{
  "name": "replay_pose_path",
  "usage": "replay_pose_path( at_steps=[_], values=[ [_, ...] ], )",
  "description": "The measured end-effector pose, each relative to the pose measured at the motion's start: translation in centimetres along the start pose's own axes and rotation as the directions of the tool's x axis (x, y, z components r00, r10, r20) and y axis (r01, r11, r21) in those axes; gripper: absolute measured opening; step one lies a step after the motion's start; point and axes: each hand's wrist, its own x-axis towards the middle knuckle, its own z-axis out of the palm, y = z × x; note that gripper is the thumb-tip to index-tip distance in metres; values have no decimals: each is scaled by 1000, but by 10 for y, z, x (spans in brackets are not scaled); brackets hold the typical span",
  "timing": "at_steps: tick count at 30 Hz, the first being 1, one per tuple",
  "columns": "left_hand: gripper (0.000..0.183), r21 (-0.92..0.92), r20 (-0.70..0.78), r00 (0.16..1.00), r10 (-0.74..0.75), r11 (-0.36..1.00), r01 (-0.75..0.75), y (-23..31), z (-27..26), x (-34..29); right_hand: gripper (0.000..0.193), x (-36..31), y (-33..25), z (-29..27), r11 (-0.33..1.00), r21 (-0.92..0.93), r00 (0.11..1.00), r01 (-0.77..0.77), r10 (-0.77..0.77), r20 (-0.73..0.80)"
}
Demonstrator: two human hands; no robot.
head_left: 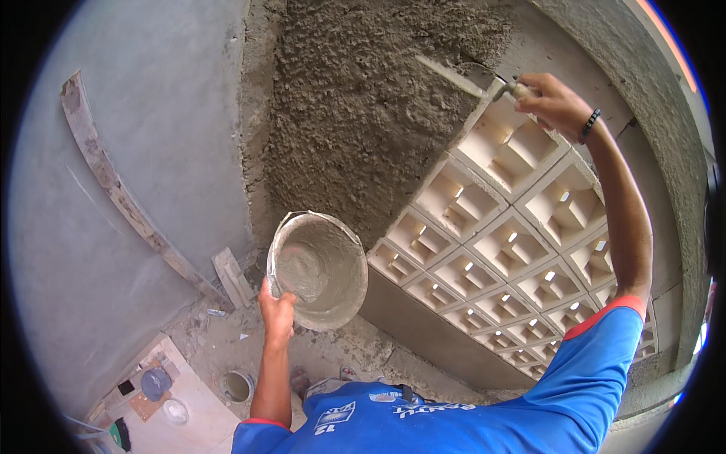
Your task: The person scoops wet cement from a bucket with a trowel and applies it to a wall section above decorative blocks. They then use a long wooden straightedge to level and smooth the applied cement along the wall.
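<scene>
My left hand [278, 312] grips the rim of a bucket [355, 281], its fingers closed over the edge. Wet grey mortar [304, 274] lies in the bottom of that bucket, and more is smeared up its inner side. High on the right, my right hand [556, 104] is wrapped round the handle of a trowel [452, 76]. The trowel's blade, seen nearly edge-on, points left in front of the rough mortar-covered wall [355, 113]. I cannot tell whether the blade touches the wall. Just below it begins a panel of pale ventilation blocks [508, 203].
A long wooden board [125, 200] leans against the smooth grey wall [174, 98] at left, beside a short wood piece [232, 278]. On the floor stand another bucket [237, 386] and a pale board [200, 420] with small containers. A rounded concrete edge [665, 113] borders the right side.
</scene>
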Motion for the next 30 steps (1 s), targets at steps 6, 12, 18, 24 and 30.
replay_pose_path(
  at_steps=[6,12,18,24,30],
  values=[
    [62,-158,2,1000,12,987,-12,-19,-5,3,30,-25,-7,84,993,120,965,-8,-24,261],
    [58,-188,64,995,71,980,-58,-11,-6,2,39,-72,-26,208,956,166,766,243,-294,572],
    [57,-257,73,992,104,963,-82,9,-10,-8,50,-90,-77,265,936,305,809,178,-315,497],
    [57,-160,110,972,208,969,-189,25,-15,-13,56,-103,-86,320,912,-6,873,410,-390,294],
    [60,-78,194,961,197,980,-185,47,-28,-10,51,-126,-88,337,651,-216,686,728,-678,265]
  ],
)
